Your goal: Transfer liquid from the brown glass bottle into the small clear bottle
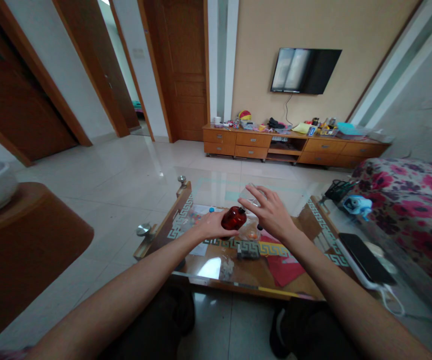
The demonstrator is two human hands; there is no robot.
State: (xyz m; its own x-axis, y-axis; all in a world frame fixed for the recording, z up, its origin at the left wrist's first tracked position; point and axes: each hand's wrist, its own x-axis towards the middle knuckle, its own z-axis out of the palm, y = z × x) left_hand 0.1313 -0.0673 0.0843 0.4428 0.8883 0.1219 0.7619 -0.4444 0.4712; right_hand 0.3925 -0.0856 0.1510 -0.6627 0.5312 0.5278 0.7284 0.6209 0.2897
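Note:
In the head view my left hand (213, 225) is wrapped round a glossy reddish-brown bottle (234, 218), which is tilted with its dark neck toward my right hand. My right hand (270, 207) is just beyond the neck, fingers extended and somewhat apart. A clear plastic piece (246, 194) shows at its fingertips and seems to be held there; its exact kind I cannot make out. Below both hands lie a clear plastic bag (250, 232) with orange bits in it, a small dark box (248, 251) and a red sheet (284, 271), on a glass-topped table (208, 267).
A blue-capped item (211, 210) is on the table's left side. At right, a phone (368, 257) with a white cable lies near a flower-patterned sofa cover (418, 215). A low cabinet (251, 145) crowded with items stands under the television (306, 71).

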